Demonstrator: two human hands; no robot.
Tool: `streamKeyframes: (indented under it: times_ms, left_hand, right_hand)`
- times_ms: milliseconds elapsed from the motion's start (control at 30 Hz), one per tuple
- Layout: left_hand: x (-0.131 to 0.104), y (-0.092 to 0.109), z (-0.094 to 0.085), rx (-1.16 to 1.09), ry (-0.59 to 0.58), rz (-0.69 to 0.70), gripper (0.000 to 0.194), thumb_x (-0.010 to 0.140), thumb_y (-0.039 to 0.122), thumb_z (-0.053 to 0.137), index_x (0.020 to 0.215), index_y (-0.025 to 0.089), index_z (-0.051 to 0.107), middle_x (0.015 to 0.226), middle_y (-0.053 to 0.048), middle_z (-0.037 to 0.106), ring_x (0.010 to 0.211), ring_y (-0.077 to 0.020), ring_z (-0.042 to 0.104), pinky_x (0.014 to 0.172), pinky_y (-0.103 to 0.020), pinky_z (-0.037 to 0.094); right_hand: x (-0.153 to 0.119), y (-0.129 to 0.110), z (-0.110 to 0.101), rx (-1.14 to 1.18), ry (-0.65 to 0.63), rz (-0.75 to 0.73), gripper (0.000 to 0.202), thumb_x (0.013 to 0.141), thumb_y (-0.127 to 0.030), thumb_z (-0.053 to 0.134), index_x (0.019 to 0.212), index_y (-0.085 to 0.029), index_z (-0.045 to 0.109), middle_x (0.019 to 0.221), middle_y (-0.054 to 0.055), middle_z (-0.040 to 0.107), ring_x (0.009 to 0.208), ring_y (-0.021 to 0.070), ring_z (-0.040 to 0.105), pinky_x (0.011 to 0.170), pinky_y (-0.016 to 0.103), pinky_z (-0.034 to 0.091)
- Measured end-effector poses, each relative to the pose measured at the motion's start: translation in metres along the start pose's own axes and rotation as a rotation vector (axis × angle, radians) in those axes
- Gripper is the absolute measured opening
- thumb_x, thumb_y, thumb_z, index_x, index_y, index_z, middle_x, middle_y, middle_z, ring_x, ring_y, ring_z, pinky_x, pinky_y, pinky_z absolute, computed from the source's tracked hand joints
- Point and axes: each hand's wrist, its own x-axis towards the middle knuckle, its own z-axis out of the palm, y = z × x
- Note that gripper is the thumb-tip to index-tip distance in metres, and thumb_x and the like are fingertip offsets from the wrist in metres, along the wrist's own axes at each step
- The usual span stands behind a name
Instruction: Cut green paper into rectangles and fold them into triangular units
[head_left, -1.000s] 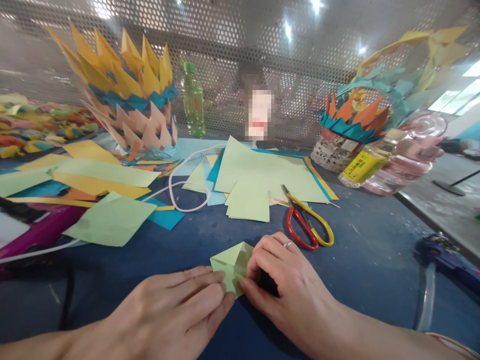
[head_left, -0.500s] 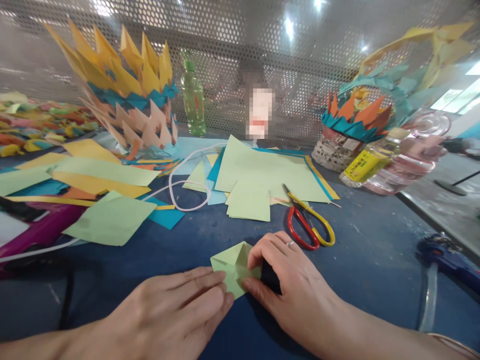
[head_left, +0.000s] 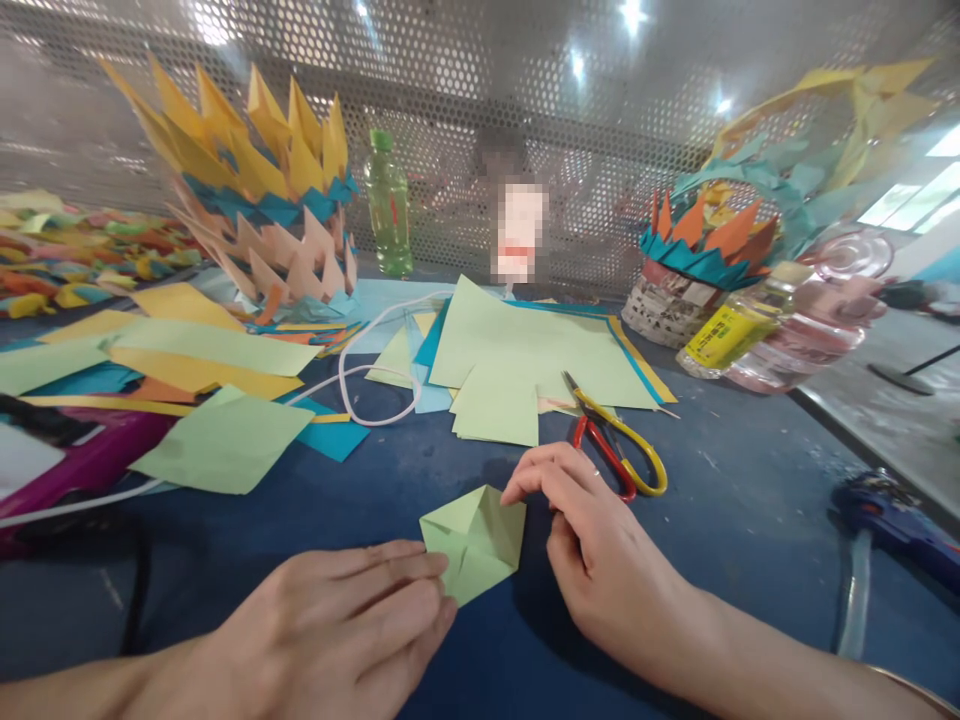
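Observation:
A small folded piece of light green paper lies on the dark blue table, its creases and flaps facing up. My left hand rests on its left corner, the fingers together and pressing it against the table. Over the paper's upper right edge, my right hand is raised with its index fingertip near the corner; the thumb is apart from the paper. Red and yellow scissors lie just behind my right hand, which hides part of the red handle.
Behind are stacked green sheets, a white cable and a green bottle. Paper crowns stand back left, a wrapped pot back right. Glue guns lie at left and right.
My right hand has let go of the green paper's right side; its thumb has drawn away to the right and its fingers have lifted. My left hand has barely moved.

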Motion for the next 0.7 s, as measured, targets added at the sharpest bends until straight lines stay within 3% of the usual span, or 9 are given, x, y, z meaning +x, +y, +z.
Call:
streamKeyframes:
  times_ms: [67, 133, 200, 300, 433, 567, 700]
  left_hand:
    - [-0.002, 0.002, 0.001, -0.010, -0.012, -0.035, 0.035, 0.102, 0.023, 0.037, 0.098, 0.016, 0.070, 0.094, -0.006, 0.073, 0.087, -0.0160, 0.070, 0.091, -0.024, 0.056]
    - [-0.002, 0.002, 0.001, -0.014, -0.013, -0.042, 0.034, 0.101, 0.025, 0.038, 0.099, 0.016, 0.070, 0.095, -0.006, 0.073, 0.087, -0.0167, 0.070, 0.088, -0.024, 0.057]
    - [0.000, 0.000, -0.001, -0.020, -0.011, -0.017, 0.033, 0.101, 0.026, 0.039, 0.100, 0.016, 0.071, 0.096, -0.006, 0.073, 0.088, -0.0164, 0.070, 0.086, -0.023, 0.057]
    - [0.004, -0.004, -0.006, -0.033, -0.022, 0.034, 0.030, 0.100, 0.028, 0.044, 0.100, 0.017, 0.071, 0.097, -0.006, 0.073, 0.088, -0.0160, 0.069, 0.087, -0.022, 0.057]
    - [0.007, -0.006, -0.008, -0.013, -0.042, 0.034, 0.029, 0.099, 0.031, 0.045, 0.100, 0.018, 0.071, 0.097, -0.006, 0.073, 0.089, -0.0164, 0.069, 0.089, -0.023, 0.056]
    - [0.002, -0.004, -0.006, -0.011, -0.067, 0.029, 0.029, 0.099, 0.031, 0.044, 0.100, 0.018, 0.070, 0.098, -0.006, 0.073, 0.091, -0.0168, 0.069, 0.091, -0.024, 0.056]
    - [-0.002, -0.001, -0.003, 0.009, -0.050, -0.009, 0.028, 0.098, 0.027, 0.045, 0.101, 0.017, 0.070, 0.100, -0.007, 0.073, 0.095, -0.0179, 0.069, 0.096, -0.026, 0.054]
  right_hand:
    - [0.002, 0.002, -0.002, -0.033, -0.010, -0.025, 0.051, 0.072, 0.014, 0.037, 0.105, -0.021, 0.056, 0.112, 0.007, 0.053, 0.108, 0.0197, 0.052, 0.098, 0.039, 0.044]
    - [0.004, 0.004, -0.003, -0.071, -0.014, -0.052, 0.044, 0.081, 0.010, 0.039, 0.104, -0.021, 0.060, 0.111, 0.007, 0.055, 0.106, 0.0203, 0.054, 0.096, 0.040, 0.045]
    - [0.006, 0.006, -0.003, -0.098, -0.006, -0.060, 0.033, 0.089, 0.001, 0.044, 0.105, -0.021, 0.062, 0.110, 0.008, 0.059, 0.106, 0.0217, 0.056, 0.095, 0.042, 0.047]
    - [0.007, 0.008, -0.002, -0.109, 0.001, -0.049, 0.023, 0.092, -0.009, 0.053, 0.110, -0.021, 0.061, 0.111, 0.008, 0.063, 0.107, 0.0236, 0.057, 0.096, 0.045, 0.048]
    - [0.006, 0.007, -0.002, -0.075, 0.017, -0.042, 0.031, 0.096, -0.008, 0.043, 0.120, -0.021, 0.057, 0.117, 0.008, 0.066, 0.111, 0.0228, 0.057, 0.098, 0.045, 0.048]
    - [0.005, 0.000, -0.004, -0.057, -0.105, -0.050, 0.044, 0.097, -0.008, 0.038, 0.138, -0.022, 0.045, 0.131, 0.009, 0.059, 0.123, 0.0224, 0.050, 0.104, 0.045, 0.045]
    - [0.007, -0.006, -0.009, -0.034, -0.154, -0.068, 0.048, 0.092, -0.006, 0.043, 0.137, -0.022, 0.045, 0.128, 0.007, 0.057, 0.120, 0.0209, 0.049, 0.106, 0.044, 0.042]
